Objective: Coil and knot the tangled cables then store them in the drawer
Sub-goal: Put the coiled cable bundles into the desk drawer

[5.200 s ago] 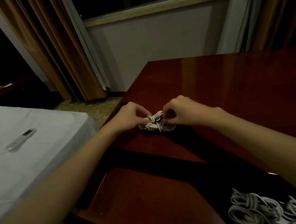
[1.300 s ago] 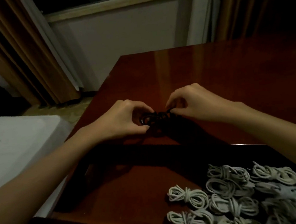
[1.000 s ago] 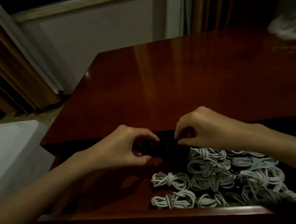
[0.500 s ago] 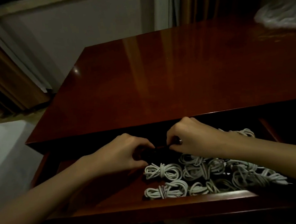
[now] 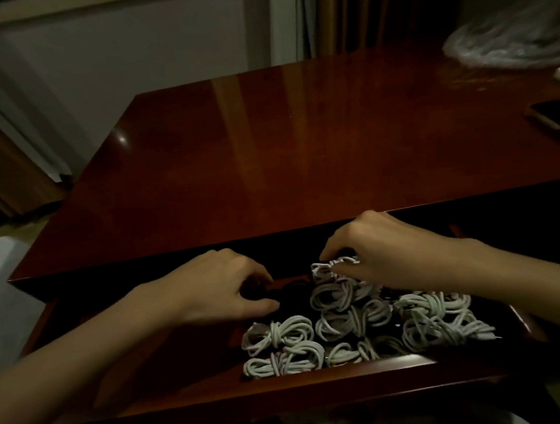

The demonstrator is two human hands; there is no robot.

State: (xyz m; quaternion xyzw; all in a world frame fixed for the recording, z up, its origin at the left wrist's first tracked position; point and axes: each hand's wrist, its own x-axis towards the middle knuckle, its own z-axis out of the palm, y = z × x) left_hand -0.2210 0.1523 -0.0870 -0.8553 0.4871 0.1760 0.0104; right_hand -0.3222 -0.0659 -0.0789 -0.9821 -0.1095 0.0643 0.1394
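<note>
Fingers (image 5: 337, 268) of right hand (image 5: 378, 250) pinch a white bundle (image 5: 332, 268), left hand (image 5: 217, 286) curled around a dark coil (image 5: 290, 293), seating both in the drawer (image 5: 288, 387).

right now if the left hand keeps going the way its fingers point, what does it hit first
Probably the dark cable bundle just beyond the left hand's fingertips in the drawer, then the white coiled cables behind it. The bundle is hard to make out in the shadow, so depth is uncertain.

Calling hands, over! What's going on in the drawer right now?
Left hand curled over dark cable bundle in open drawer. Right hand pinching white cable bundle atop the pile. Nothing blocking.
</note>
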